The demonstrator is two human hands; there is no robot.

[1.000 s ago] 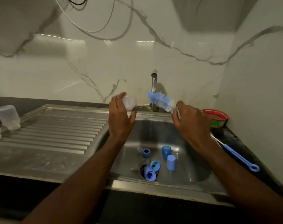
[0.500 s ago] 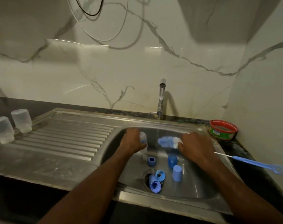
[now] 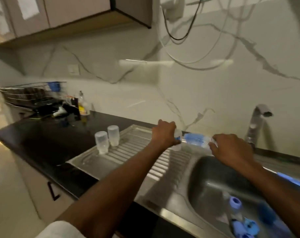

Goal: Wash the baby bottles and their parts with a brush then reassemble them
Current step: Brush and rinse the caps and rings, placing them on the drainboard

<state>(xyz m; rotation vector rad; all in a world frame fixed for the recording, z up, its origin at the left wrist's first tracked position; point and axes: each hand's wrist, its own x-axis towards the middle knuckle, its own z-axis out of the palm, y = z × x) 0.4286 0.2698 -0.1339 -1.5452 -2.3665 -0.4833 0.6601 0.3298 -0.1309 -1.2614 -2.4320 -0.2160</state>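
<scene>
My left hand (image 3: 164,133) grips a small clear bottle part (image 3: 177,142) above the steel drainboard (image 3: 128,155). My right hand (image 3: 231,149) holds a blue bristle brush (image 3: 195,138) whose head points left toward that part; its blue handle (image 3: 293,182) trails off behind my wrist. Two clear bottles (image 3: 107,140) stand upside down on the drainboard's far left. Several blue caps and rings (image 3: 243,220) lie blurred at the bottom of the sink (image 3: 207,177).
A tap (image 3: 256,122) rises behind the sink at the right. On the black counter (image 3: 42,143) at the far left stand a wire dish rack (image 3: 25,97) and a soap bottle (image 3: 83,105). Cables hang on the marble wall above.
The view has swung left and up. Both hands have come out of the sink basin and moved left, over the drainboard, still holding the clear part and the brush.
</scene>
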